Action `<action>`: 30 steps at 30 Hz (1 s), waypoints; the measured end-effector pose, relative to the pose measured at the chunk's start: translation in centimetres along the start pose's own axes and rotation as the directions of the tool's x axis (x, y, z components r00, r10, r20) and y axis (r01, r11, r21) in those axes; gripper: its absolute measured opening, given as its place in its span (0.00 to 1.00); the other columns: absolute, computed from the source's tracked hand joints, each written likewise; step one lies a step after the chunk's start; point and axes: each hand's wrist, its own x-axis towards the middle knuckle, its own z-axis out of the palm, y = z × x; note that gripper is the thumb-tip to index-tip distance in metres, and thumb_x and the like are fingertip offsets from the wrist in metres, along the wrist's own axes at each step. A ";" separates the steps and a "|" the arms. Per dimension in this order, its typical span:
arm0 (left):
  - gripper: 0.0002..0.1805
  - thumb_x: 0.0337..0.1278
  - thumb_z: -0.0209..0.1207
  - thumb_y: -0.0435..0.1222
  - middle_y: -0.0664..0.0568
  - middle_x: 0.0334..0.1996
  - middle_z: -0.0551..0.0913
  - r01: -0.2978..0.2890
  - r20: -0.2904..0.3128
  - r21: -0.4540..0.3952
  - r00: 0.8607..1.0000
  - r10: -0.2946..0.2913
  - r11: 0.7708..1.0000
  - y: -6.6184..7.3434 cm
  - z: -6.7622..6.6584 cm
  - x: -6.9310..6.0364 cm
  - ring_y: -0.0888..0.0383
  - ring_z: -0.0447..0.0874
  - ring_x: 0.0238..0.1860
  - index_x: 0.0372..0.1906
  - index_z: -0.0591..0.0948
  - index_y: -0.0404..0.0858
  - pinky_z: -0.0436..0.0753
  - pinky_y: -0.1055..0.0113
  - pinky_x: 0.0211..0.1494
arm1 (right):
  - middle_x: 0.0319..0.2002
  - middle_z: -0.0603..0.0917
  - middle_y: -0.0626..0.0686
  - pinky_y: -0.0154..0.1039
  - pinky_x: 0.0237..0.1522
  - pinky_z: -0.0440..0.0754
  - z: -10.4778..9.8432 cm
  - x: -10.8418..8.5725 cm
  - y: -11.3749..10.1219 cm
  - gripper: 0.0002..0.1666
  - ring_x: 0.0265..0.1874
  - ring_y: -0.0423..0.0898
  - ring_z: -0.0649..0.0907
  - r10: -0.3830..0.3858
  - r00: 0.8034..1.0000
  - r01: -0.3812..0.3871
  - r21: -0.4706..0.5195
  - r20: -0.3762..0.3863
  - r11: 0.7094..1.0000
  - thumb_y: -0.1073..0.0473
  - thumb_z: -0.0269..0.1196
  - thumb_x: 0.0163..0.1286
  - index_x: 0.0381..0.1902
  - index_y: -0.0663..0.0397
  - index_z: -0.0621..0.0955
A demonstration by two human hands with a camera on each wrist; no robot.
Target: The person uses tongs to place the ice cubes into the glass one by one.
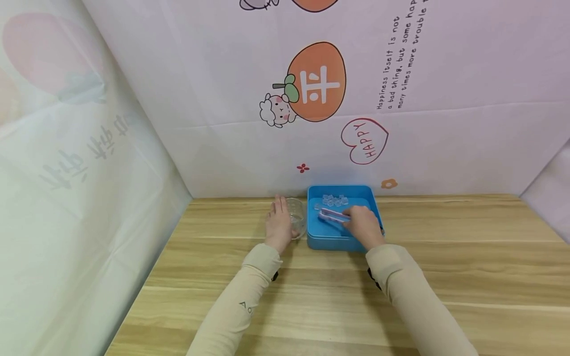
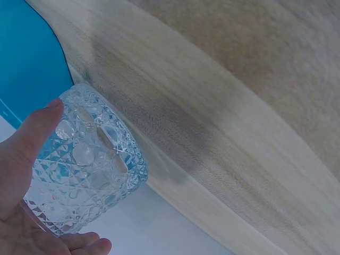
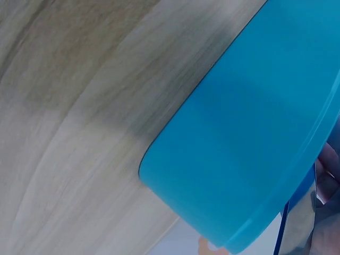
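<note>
My left hand (image 1: 278,228) holds a clear, faceted glass (image 2: 87,164) on the tabletop, its thumb on one side and its fingers round the other. Just right of the glass stands a blue rectangular box (image 1: 331,243). My right hand (image 1: 364,226) reaches over the box and grips a pair of pink-and-white tongs (image 1: 333,215), whose tips point left inside it. Several clear cube-like pieces (image 1: 334,200) lie at the back of the box. Close to the tong tips is another small clear piece (image 1: 317,206); whether they touch it, I cannot tell. The box wall hides most of my right hand in the right wrist view.
The wooden table (image 1: 445,277) spreads out to both sides and in front. Directly behind the box and glass hangs a white printed cloth (image 1: 231,158), with another white cloth (image 1: 89,222) along the left edge.
</note>
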 end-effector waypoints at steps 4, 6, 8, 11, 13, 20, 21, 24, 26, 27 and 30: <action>0.60 0.41 0.73 0.48 0.38 0.75 0.51 -0.001 0.001 -0.002 1.000 0.001 1.000 0.0 -0.2 -0.1 0.44 0.58 0.74 0.73 0.50 0.29 0.68 0.55 0.71 | 0.49 0.84 0.65 0.54 0.48 0.83 -0.3 0.0 0.4 0.19 0.47 0.60 0.83 -0.008 0.999 0.008 0.006 -0.036 1.000 0.61 0.63 0.64 0.52 0.65 0.81; 0.60 0.41 0.73 0.48 0.38 0.75 0.51 0.001 0.001 -0.004 1.000 -0.001 1.000 0.0 -0.3 -0.2 0.44 0.58 0.74 0.73 0.50 0.29 0.68 0.55 0.71 | 0.48 0.85 0.65 0.54 0.48 0.83 -0.4 -0.1 0.6 0.19 0.47 0.60 0.83 -0.012 0.998 0.013 0.015 -0.054 1.000 0.62 0.64 0.64 0.51 0.65 0.82; 0.60 0.41 0.73 0.48 0.38 0.75 0.50 0.004 0.004 -0.003 1.000 -0.004 1.000 0.0 -0.3 -0.2 0.44 0.57 0.74 0.74 0.49 0.29 0.68 0.55 0.72 | 0.47 0.85 0.65 0.54 0.47 0.83 -0.5 -0.1 0.7 0.18 0.46 0.60 0.83 -0.014 0.997 0.015 0.021 -0.072 1.000 0.62 0.64 0.64 0.51 0.66 0.82; 0.60 0.41 0.73 0.48 0.38 0.75 0.51 0.004 0.004 0.002 1.000 -0.004 1.000 0.0 -0.4 -0.3 0.44 0.58 0.74 0.73 0.50 0.29 0.68 0.55 0.72 | 0.46 0.85 0.66 0.53 0.45 0.83 -0.5 -0.2 1.1 0.18 0.44 0.60 0.83 -0.015 0.995 0.019 0.035 -0.101 0.999 0.62 0.64 0.63 0.50 0.66 0.82; 0.60 0.41 0.73 0.48 0.38 0.75 0.51 0.003 0.005 0.004 1.000 -0.003 1.000 0.0 -0.4 -0.4 0.44 0.58 0.73 0.73 0.50 0.29 0.68 0.55 0.71 | 0.46 0.85 0.66 0.52 0.44 0.83 -0.5 -0.3 1.4 0.18 0.43 0.60 0.83 -0.015 0.993 0.020 0.043 -0.117 0.999 0.63 0.64 0.63 0.50 0.67 0.82; 0.60 0.42 0.72 0.48 0.38 0.75 0.50 -0.002 0.010 0.005 1.000 0.002 1.000 0.1 -0.3 -0.3 0.44 0.57 0.74 0.74 0.49 0.29 0.68 0.56 0.72 | 0.45 0.85 0.68 0.51 0.40 0.84 -0.8 -0.4 2.0 0.19 0.40 0.59 0.84 -0.031 0.982 0.046 0.080 -0.185 0.996 0.63 0.64 0.63 0.50 0.68 0.81; 0.60 0.42 0.72 0.49 0.38 0.75 0.50 -0.002 0.013 0.004 1.000 0.002 1.000 0.1 -0.3 -0.3 0.44 0.57 0.74 0.74 0.49 0.29 0.67 0.56 0.72 | 0.46 0.85 0.68 0.51 0.40 0.84 -0.8 -0.4 2.0 0.19 0.40 0.59 0.84 -0.033 0.981 0.050 0.083 -0.192 0.995 0.63 0.64 0.63 0.51 0.68 0.81; 0.60 0.41 0.73 0.48 0.38 0.75 0.50 -0.001 0.009 -0.003 1.000 0.001 1.000 0.1 -0.3 -0.2 0.44 0.57 0.74 0.74 0.49 0.29 0.67 0.55 0.72 | 0.46 0.85 0.68 0.51 0.39 0.83 -1.1 -0.4 1.9 0.20 0.40 0.60 0.84 -0.041 0.977 0.059 0.082 -0.211 0.995 0.63 0.64 0.63 0.51 0.68 0.81; 0.60 0.41 0.73 0.48 0.38 0.75 0.50 -0.002 0.009 -0.001 1.000 0.002 1.000 0.1 -0.2 -0.1 0.44 0.57 0.74 0.74 0.49 0.29 0.67 0.55 0.72 | 0.46 0.84 0.68 0.51 0.39 0.83 -1.2 -0.4 1.8 0.20 0.41 0.60 0.84 -0.044 0.975 0.064 0.086 -0.219 0.994 0.63 0.64 0.63 0.52 0.68 0.81; 0.60 0.41 0.73 0.48 0.38 0.75 0.50 -0.003 0.008 0.001 1.000 0.003 1.000 0.0 -0.2 -0.1 0.44 0.57 0.74 0.74 0.49 0.29 0.67 0.55 0.72 | 0.46 0.84 0.68 0.51 0.39 0.83 -1.3 -0.4 1.8 0.20 0.41 0.61 0.84 -0.044 0.974 0.065 0.087 -0.222 0.994 0.63 0.64 0.63 0.52 0.67 0.81; 0.60 0.41 0.73 0.48 0.38 0.75 0.51 -0.006 0.001 0.006 1.000 0.006 1.000 0.0 -0.1 -0.1 0.44 0.58 0.73 0.73 0.49 0.29 0.68 0.55 0.72 | 0.45 0.85 0.67 0.51 0.38 0.83 -1.3 -0.5 1.7 0.19 0.42 0.61 0.84 -0.057 0.968 0.080 0.085 -0.243 0.993 0.63 0.65 0.62 0.51 0.67 0.82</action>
